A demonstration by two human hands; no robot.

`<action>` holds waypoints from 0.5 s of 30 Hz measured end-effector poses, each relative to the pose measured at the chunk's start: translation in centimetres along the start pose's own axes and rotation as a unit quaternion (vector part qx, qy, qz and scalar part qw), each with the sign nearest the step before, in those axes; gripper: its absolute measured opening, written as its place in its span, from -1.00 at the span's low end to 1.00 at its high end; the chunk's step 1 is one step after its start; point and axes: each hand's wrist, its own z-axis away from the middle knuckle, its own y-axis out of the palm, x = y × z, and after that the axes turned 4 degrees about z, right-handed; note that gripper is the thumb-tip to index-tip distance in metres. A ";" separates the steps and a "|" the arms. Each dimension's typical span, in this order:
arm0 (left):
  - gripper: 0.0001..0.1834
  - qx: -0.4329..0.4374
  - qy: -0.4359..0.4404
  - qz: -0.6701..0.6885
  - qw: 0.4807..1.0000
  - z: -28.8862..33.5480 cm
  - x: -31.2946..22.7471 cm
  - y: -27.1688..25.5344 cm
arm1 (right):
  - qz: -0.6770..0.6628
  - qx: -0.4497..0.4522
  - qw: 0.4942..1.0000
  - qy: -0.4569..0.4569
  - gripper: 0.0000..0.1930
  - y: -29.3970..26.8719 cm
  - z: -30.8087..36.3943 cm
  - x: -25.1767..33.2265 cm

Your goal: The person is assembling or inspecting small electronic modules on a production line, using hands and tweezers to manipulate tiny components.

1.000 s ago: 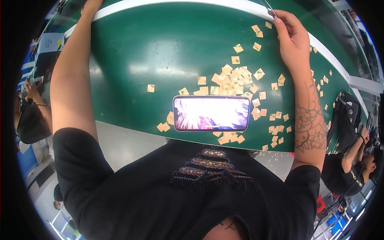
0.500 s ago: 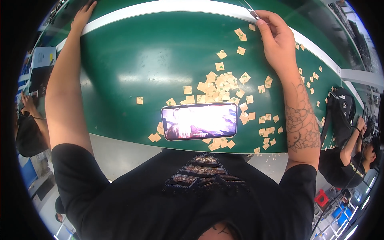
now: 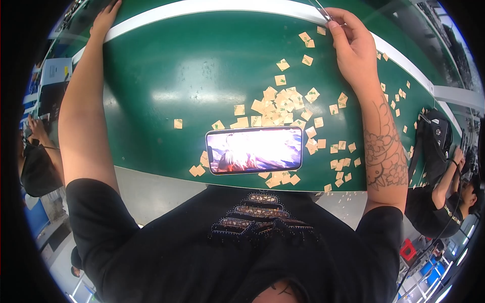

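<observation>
My right hand is closed on metal tweezers over the white strip at the table's far edge; the tips run out of view. My left hand reaches to the far left over the same strip, its fingers stretched out and partly cut off by the frame. Between my arms a phone lies on its side, its screen lit with a bright picture. Around it are small square tan stickers with green print, heaped behind the phone and scattered towards my right hand.
The green table has a white strip along its far side. A black bag rests on the right, beside another person. A second person's hand shows at the left. A red stool stands behind.
The picture on the phone screen has changed. My right hand and the tweezers sit slightly further right in view, while the whole view has shifted a little. My left hand stays in place.
</observation>
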 end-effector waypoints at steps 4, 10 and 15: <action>-0.22 -0.004 -0.107 0.076 0.991 -2.3 -2.6 2.8 | 0.014 -0.017 1.000 0.004 -0.71 -0.2 0.2 -0.6; -0.35 0.002 -0.034 0.030 0.999 -3.0 -1.5 4.1 | 0.012 -0.049 0.999 -0.016 -0.82 -0.1 0.4 2.0; -0.40 -0.028 0.041 -0.102 0.994 1.7 4.5 -1.6 | -0.004 -0.006 1.000 -0.024 -0.81 0.4 0.2 3.5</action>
